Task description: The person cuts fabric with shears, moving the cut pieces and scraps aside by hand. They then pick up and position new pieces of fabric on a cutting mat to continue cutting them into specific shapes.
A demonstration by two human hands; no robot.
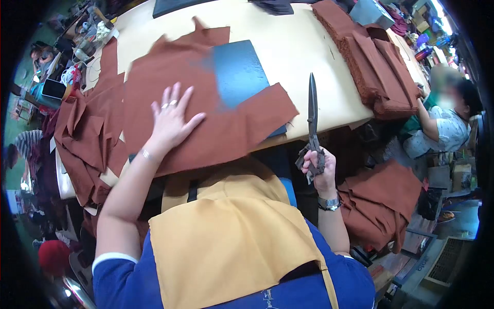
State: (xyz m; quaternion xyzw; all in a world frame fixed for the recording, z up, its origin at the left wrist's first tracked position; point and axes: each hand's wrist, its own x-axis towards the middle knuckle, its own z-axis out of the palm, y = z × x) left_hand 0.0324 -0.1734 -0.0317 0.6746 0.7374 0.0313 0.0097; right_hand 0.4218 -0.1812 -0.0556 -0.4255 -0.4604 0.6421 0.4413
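Note:
My left hand (175, 121) lies flat with its fingers spread on a large piece of rust-brown cloth (195, 147). Under part of this cloth is a dark blue board (241, 72), whose upper right part shows. At the table's front edge, to the right of the cloth, my right hand (320, 167) is wrapped round the handles of large scissors (313, 108). Their blades look closed and point away from me. The scissors' handles look wrapped in dark material.
Brown cloth lies crumpled on the table (303, 51) at the left; a folded brown stack (381, 72) lies at the right. More brown cloth (383, 198) is heaped below. A person (442, 123) sits at the right with a hand by the stack.

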